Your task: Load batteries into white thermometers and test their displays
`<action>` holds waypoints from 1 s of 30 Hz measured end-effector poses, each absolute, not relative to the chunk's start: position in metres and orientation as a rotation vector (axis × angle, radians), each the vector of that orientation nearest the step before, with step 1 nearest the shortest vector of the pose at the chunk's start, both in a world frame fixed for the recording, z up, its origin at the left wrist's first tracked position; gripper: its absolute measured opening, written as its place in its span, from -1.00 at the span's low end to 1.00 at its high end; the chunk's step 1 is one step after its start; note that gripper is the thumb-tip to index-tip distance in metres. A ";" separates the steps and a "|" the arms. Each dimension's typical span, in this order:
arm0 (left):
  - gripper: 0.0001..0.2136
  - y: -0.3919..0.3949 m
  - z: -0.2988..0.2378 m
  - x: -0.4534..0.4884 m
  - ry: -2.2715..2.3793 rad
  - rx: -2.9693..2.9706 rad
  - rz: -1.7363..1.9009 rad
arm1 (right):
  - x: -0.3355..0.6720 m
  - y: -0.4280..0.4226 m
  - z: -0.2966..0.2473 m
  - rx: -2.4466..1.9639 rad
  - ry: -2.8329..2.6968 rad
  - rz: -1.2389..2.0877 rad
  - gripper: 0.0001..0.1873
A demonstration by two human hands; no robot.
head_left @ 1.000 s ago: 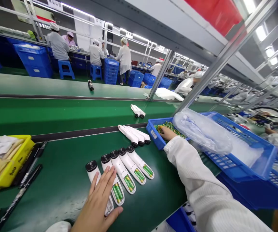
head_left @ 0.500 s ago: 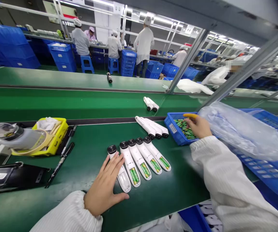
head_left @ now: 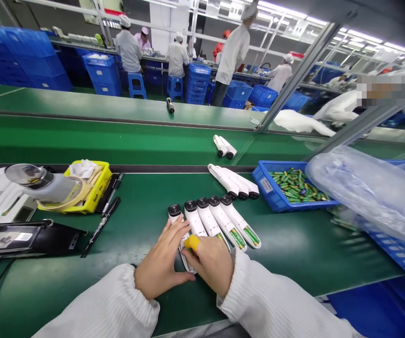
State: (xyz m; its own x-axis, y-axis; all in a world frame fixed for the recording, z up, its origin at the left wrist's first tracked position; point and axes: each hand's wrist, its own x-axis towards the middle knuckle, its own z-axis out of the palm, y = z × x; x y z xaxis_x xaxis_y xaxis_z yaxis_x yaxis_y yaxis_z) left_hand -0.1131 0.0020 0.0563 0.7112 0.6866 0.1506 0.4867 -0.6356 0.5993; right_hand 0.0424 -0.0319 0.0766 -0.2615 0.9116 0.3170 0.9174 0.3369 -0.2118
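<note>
Left hand (head_left: 162, 260) lies over the row's leftmost white device (head_left: 175, 212) toward the desk's near edge, fingers a bit apart, probably so it doesn't slide. Right hand (head_left: 211, 263) has fingers bunched at its lower end, can't tell on what; battery bin (head_left: 283, 205) sits by the far edge, presumably handy.

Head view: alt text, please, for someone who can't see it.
The left hand and right hand are over the leftmost of five white devices in a row on a green table. Beyond, three more lie beside a blue bin of batteries; a yellow tray sits at left.
</note>
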 end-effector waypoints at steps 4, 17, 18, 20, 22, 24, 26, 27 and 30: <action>-0.07 0.003 0.059 -0.112 0.885 2.357 0.540 | 0.041 -0.036 0.064 -1.548 -2.308 -0.266 -0.85; -0.05 0.002 0.060 -0.113 0.888 2.314 0.525 | 0.053 -0.042 0.061 -1.571 -2.208 0.131 -0.81; -0.05 0.002 0.060 -0.113 0.887 2.315 0.523 | 0.054 -0.042 0.060 -1.578 -2.210 0.145 -0.81; -0.05 0.001 0.060 -0.113 0.889 2.311 0.519 | 0.054 -0.042 0.058 -1.606 -2.226 0.180 -0.80; -0.07 0.001 0.060 -0.113 0.890 2.305 0.517 | 0.055 -0.045 0.057 -1.610 -2.277 0.109 -0.79; -0.10 0.001 0.060 -0.112 0.892 2.300 0.522 | 0.055 -0.049 0.058 -1.579 -2.331 -0.084 -0.78; -0.12 0.001 0.061 -0.112 0.890 2.300 0.535 | 0.056 -0.054 0.061 -1.553 -2.362 -0.187 -0.80; -0.13 0.001 0.061 -0.112 0.889 2.303 0.544 | 0.056 -0.056 0.062 -1.555 -2.370 -0.175 -0.82; -0.14 0.000 0.060 -0.111 0.872 2.316 0.576 | 0.056 -0.059 0.064 -1.558 -2.412 -0.122 -0.85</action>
